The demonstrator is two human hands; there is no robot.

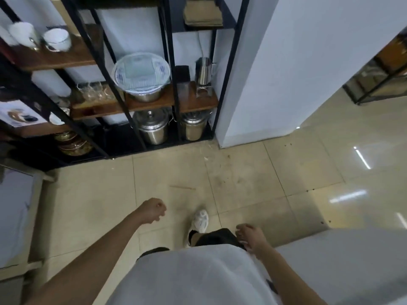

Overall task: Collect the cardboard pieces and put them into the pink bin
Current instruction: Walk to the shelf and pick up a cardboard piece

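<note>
My left hand hangs over the tiled floor in a loose fist with nothing in it. My right hand is at my hip, fingers curled, also holding nothing. A thin brown strip, perhaps a sliver of cardboard, lies on the floor just ahead of my left hand. Flat brownish sheets that look like cardboard are stacked on the top shelf of the rack. No pink bin shows in this view.
A black metal rack with wooden shelves stands ahead, holding steel pots, bowls, glasses and cups. A white pillar rises at its right. Tiled floor extends to the right; another rack stands far right. My white shoe steps forward.
</note>
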